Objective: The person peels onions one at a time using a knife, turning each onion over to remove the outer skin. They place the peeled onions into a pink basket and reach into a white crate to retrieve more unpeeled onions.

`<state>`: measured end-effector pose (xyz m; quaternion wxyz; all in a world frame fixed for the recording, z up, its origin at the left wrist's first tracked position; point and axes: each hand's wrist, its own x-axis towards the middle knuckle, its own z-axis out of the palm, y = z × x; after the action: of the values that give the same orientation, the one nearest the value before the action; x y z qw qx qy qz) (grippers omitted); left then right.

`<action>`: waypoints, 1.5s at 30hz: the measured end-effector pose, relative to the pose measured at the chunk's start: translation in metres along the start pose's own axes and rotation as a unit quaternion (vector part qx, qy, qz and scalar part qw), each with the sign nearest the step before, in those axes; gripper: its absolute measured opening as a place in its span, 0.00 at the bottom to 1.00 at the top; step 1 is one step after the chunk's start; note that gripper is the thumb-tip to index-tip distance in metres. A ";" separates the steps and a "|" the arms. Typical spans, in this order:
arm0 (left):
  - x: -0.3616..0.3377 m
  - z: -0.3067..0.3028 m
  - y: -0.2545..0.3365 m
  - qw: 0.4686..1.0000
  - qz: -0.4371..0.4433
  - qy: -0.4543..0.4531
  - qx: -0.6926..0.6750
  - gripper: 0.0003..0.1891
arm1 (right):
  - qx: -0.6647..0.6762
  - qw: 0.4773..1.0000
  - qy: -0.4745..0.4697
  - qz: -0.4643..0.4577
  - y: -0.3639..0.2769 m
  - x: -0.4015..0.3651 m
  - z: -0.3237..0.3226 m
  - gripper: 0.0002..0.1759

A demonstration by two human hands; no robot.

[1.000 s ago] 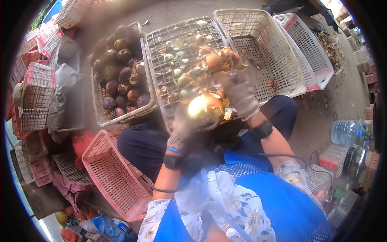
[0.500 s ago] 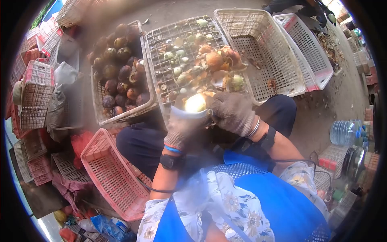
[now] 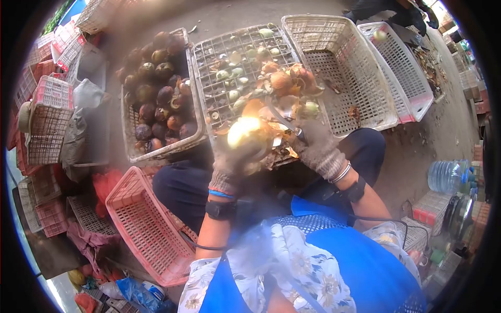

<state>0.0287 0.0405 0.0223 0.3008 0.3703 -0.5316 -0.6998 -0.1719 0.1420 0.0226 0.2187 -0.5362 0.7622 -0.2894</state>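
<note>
Gripping a pale peeled fruit (image 3: 244, 131), your left hand (image 3: 232, 163) is wrapping gloved fingers tight around it over the near edge of the grey crate (image 3: 209, 52). At 3 o'clock your right hand (image 3: 319, 148) is clamping a knife (image 3: 282, 116), blade pointing to 11. Peelings (image 3: 284, 81) are lying at 1 o'clock, dark fruits (image 3: 156, 99) at 10, a pink crate (image 3: 151, 229) at 7.

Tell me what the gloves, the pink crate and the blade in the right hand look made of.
Gloves on the left hand, holding the onion, and right hand: knitted fabric, matte grey-brown, ribbed cuffs. Pink crate: moulded plastic, by its lattice walls. Knife blade: likely metal, thin and grey, though blurred.
</note>
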 end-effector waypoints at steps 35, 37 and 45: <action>-0.016 0.015 -0.010 0.990 -0.016 -0.101 -0.093 0.39 | 0.233 0.971 0.044 -0.037 -0.022 0.005 0.000 0.20; -0.014 0.009 -0.023 0.987 -0.061 -0.070 -0.132 0.39 | 0.221 0.971 0.083 -0.025 -0.006 0.000 0.010 0.20; -0.014 -0.010 -0.025 0.938 0.172 -0.123 0.274 0.35 | -0.077 0.984 -0.048 -0.156 -0.039 -0.020 -0.010 0.15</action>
<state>0.0439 0.0535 -0.0006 0.2363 0.2523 -0.7911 -0.5046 -0.1447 0.1527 0.0569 0.1652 -0.6769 0.6781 -0.2338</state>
